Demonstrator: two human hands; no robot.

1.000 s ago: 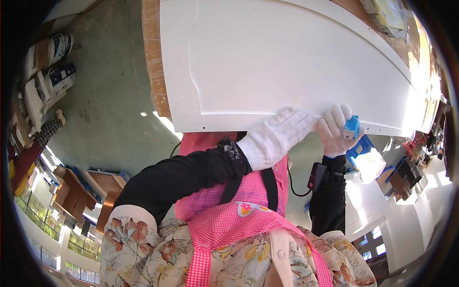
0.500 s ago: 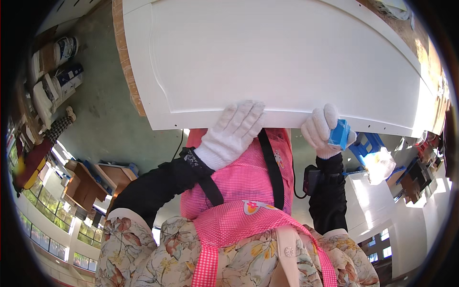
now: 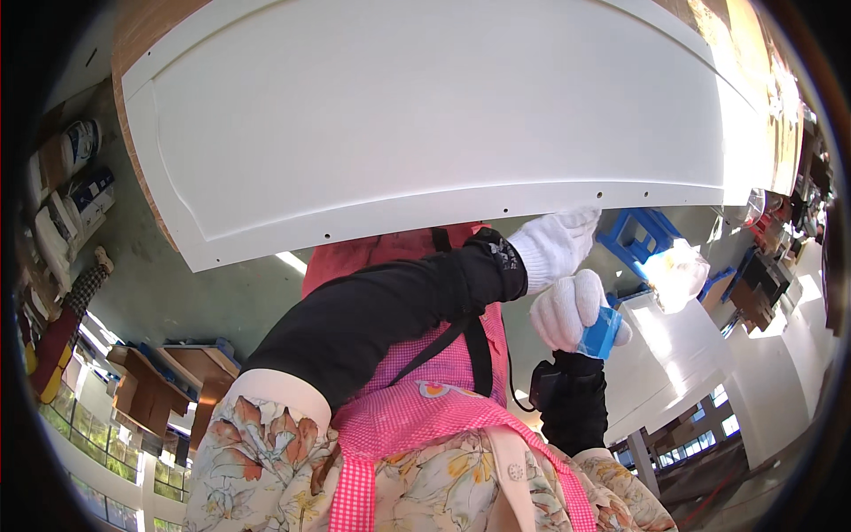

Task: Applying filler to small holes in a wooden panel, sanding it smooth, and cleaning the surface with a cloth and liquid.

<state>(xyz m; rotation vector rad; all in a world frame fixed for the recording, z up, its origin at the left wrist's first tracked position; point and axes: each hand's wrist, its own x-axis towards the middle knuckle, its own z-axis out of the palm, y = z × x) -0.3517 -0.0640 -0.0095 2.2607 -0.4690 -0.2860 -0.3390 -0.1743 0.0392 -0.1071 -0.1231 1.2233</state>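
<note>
A large white panel (image 3: 425, 115) with a routed border lies across a wooden bench, filling the upper half of the view. My left hand (image 3: 557, 244), in a white knit glove, reaches across my body and touches the panel's near edge close to several small drilled holes. My right hand (image 3: 572, 309), also gloved, is closed around a small blue block (image 3: 602, 332) just below that edge, apart from the panel. A black sleeve covers each forearm, and a pink checked apron hangs over a flowered shirt.
A blue plastic stool (image 3: 640, 239) stands on the floor to the right, with a white bag (image 3: 679, 273) beside it. Boxes and sacks (image 3: 66, 191) line the left wall. Wooden tables (image 3: 155, 377) stand at lower left. Cluttered shelves (image 3: 762, 288) fill the far right.
My left hand has slid right along the panel's near edge, crossing to beside my right hand. My right hand has dropped slightly below the edge with the blue block.
</note>
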